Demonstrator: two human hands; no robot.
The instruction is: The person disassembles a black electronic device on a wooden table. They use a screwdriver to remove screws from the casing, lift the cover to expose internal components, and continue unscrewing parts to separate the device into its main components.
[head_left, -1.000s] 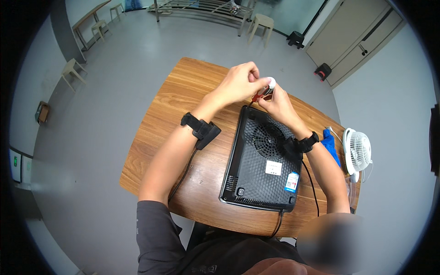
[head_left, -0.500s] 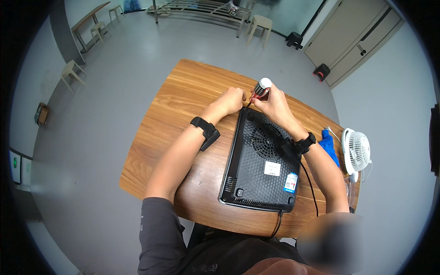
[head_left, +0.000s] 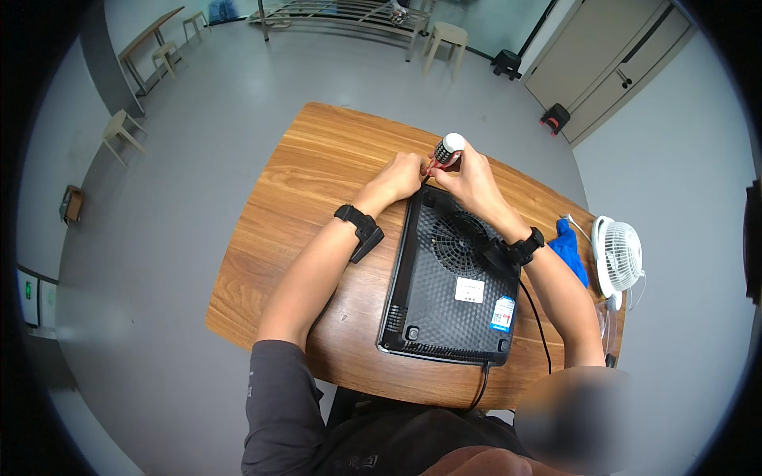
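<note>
A black induction cooker (head_left: 440,297) lies with its vented underside up on the wooden table, its fan grille toward the far end. My right hand (head_left: 471,181) is closed around a screwdriver (head_left: 450,148) with a white, black and red handle. The screwdriver slants, handle up, its shaft pointing down at the cooker's far left corner. Beside that corner, close to the shaft, is my left hand (head_left: 403,174); its fingers are curled in, and what they grip, if anything, is hidden. Where the tip meets the casing is too small to make out.
A white fan (head_left: 617,258) stands at the table's right edge, next to a blue cloth (head_left: 566,252). A black cord (head_left: 536,321) runs along the cooker's right side. Stools (head_left: 446,38) and a metal frame (head_left: 341,16) stand beyond the wooden table (head_left: 270,214).
The view has shifted very slightly. Both hands stay at the cooker's far left corner, with the screwdriver still in my right hand and only slightly moved.
</note>
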